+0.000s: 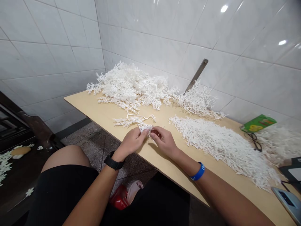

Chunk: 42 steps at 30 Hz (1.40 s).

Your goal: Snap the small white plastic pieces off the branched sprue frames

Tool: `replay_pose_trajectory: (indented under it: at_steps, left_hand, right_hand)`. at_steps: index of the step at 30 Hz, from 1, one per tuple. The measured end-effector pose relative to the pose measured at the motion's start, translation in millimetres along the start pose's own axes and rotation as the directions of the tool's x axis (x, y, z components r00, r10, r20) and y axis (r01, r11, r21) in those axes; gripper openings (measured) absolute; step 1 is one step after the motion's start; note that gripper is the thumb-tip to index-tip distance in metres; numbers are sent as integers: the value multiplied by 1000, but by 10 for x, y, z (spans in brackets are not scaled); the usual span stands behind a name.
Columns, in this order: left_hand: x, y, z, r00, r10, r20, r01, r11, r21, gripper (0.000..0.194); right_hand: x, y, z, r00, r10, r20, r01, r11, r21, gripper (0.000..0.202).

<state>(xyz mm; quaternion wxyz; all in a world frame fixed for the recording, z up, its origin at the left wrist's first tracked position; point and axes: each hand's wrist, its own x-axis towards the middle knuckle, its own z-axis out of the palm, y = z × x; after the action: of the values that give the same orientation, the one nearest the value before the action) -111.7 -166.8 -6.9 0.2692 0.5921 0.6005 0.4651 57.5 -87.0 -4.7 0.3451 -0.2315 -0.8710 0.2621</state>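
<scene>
My left hand [134,139] is closed, thumb laid over the fingers, pinching a small bunch of white branching strands [145,126] just above the near edge of the pale wooden table [162,117]. My right hand [164,140] meets it from the other side, its fingers curled inward and the tips close together at the bunch's right edge; whether they have hold of a strand or only touch it I cannot tell, since the ends are thin and the fingers cover them. Just beyond my fingertips a loose white sprig [128,120] lies on the wood, reaching toward the left, and it runs so near the bunch that I cannot make out whether the two are joined. Behind it a big tangled pile [131,83] rises near the tiled wall, with a smaller tuft [197,99] to its right, below a metal bracket [197,74]. A long, flatter heap [223,149] stretches away past my right forearm. Farther right sit a green box [258,123] and a black looped object [256,141] beside it. I wear a black watch [114,160] on my left wrist (the blue wristband [198,171] is on my right).
</scene>
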Motion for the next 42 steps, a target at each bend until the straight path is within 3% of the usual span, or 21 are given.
replay_pose_trajectory:
  at_steps: [3, 6, 8, 10, 12, 14, 16, 19, 22, 26, 28, 33, 39, 42]
  left_hand:
    - [-12, 25, 13, 992, 109, 66, -110, 994, 14, 44]
    - [0, 47, 2, 985, 160, 68, -152, 983, -101, 42]
    - [18, 35, -10, 993, 112, 48, -103, 980, -169, 42]
    - [39, -5, -23, 999, -7, -46, -3, 974, -227, 45]
    - [59, -53, -40, 972, -150, -182, 89, 948, -305, 51]
    - [70, -78, -62, 951, -207, -229, 118, 930, -349, 56]
    - [64, -58, -90, 974, -153, -169, 93, 944, -315, 55]
    - [35, 29, -129, 998, -45, -42, 31, 961, -276, 47]
    - [11, 88, -138, 997, 22, 72, 0, 956, -294, 46]
    - [5, 64, -97, 981, 120, 151, -76, 960, -269, 44]
    - [6, 40, -77, 978, 136, 156, -88, 955, -282, 44]
    - [21, 22, -61, 990, 38, 135, 13, 935, -356, 49]
    - [57, 22, -18, 998, -59, -10, 52, 932, -359, 44]
    - [68, -17, -9, 984, -157, -88, 102, 889, -446, 42]
  right_hand:
    - [14, 32, 17, 998, 49, 31, -50, 999, 22, 23]
    - [20, 62, 21, 997, -26, 77, 25, 1000, 15, 33]
    - [5, 43, 23, 990, -85, 117, 84, 996, 14, 33]
    - [-22, -8, 29, 972, -156, 175, 157, 988, 8, 32]
    - [-52, -65, 36, 944, -236, 231, 245, 970, -9, 33]
    - [-71, -98, 37, 924, -289, 249, 309, 950, -45, 32]
    - [-69, -95, 27, 943, -264, 203, 287, 953, -94, 32]
    - [-40, -49, 1, 995, -72, 73, 80, 989, -121, 31]
    - [-21, -16, -8, 995, 73, 63, -70, 996, -49, 27]
    - [-38, -11, 29, 992, 1, 125, -6, 999, 35, 33]
    - [-50, -9, 52, 992, -39, 116, 35, 999, 34, 41]
    - [-52, -29, 87, 988, -78, 134, 75, 997, 25, 50]
    - [-12, -86, 98, 983, -92, 162, 95, 995, -6, 52]
    - [-33, -96, 88, 970, -131, 204, 140, 990, -29, 50]
